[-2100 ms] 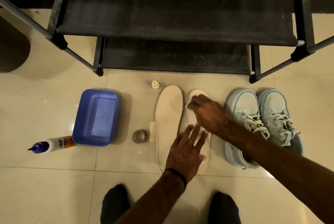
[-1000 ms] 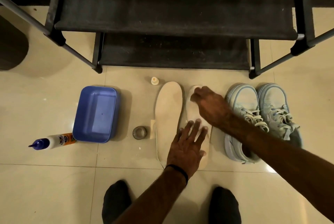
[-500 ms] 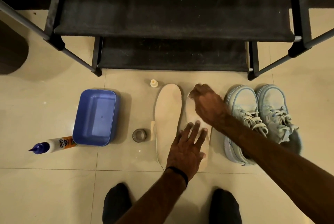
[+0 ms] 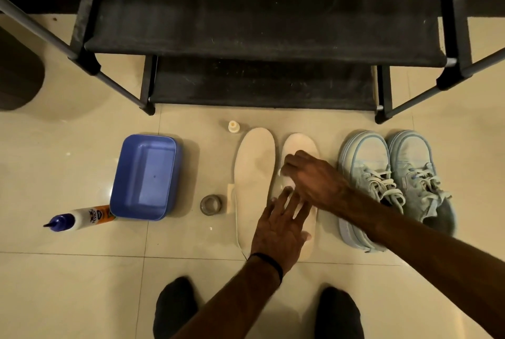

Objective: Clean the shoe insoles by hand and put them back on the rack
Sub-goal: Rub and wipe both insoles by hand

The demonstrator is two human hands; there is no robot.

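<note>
Two pale insoles lie side by side on the tiled floor in front of the black shoe rack [image 4: 262, 24]. The left hand [image 4: 278, 229] rests flat, fingers straight and spread, on the heel half of the right insole [image 4: 299, 141], pinning it. The right hand [image 4: 308, 174] works mid-insole with fingers curled; whether they hold a cloth I cannot tell. The left insole [image 4: 254, 169] lies untouched beside it. Both look thin, light and floppy, so likely best lifted by the long edges near the arch.
</note>
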